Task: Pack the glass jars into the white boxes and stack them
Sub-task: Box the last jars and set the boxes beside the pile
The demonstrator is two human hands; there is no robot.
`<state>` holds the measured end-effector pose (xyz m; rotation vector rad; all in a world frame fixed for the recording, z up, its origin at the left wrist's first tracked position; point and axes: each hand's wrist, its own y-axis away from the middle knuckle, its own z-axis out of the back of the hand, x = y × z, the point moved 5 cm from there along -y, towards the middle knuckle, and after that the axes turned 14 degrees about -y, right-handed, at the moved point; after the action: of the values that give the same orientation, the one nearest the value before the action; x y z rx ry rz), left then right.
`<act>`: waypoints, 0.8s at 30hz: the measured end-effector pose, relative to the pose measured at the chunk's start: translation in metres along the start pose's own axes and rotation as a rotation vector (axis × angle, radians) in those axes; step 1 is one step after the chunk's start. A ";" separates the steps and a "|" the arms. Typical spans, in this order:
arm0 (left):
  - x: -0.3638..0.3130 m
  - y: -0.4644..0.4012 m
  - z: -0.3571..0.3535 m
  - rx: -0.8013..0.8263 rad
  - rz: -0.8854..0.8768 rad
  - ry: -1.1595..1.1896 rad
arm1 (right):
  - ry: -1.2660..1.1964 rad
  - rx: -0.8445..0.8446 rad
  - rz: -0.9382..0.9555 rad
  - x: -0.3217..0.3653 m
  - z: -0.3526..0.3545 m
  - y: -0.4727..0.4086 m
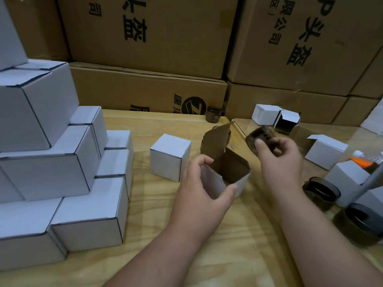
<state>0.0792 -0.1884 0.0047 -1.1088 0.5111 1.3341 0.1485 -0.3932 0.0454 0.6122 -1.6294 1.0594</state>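
I see my right hand (279, 154) pinching a dark glass jar (259, 139) just above the open white box (226, 179), which my left hand (203, 183) grips by its wall. Many closed boxes (62, 162) are already stacked left (spare jars (321, 189) and open boxes (325, 151) wait right), so I judge packing well underway.

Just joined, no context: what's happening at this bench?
A person is packing jars. The left hand grips an open white cardboard box, flap up, on the wooden table. The right hand holds a dark glass jar above and right of it, not yet inside. Closed white boxes are stacked at left.
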 end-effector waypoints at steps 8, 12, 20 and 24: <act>0.006 -0.004 -0.004 -0.001 0.047 0.100 | -0.361 0.528 0.083 0.094 -0.046 0.036; 0.005 -0.004 -0.003 -0.014 0.023 0.128 | -0.339 0.769 0.058 0.098 -0.063 0.053; 0.007 -0.002 -0.004 -0.011 0.061 0.142 | -0.227 0.714 0.031 0.083 -0.056 0.040; 0.007 -0.002 -0.004 -0.008 0.063 0.130 | -0.186 0.618 0.013 0.072 -0.047 0.029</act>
<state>0.0837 -0.1876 -0.0022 -1.1998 0.6412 1.3251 0.1250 -0.3300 0.1062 1.1325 -1.4495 1.5678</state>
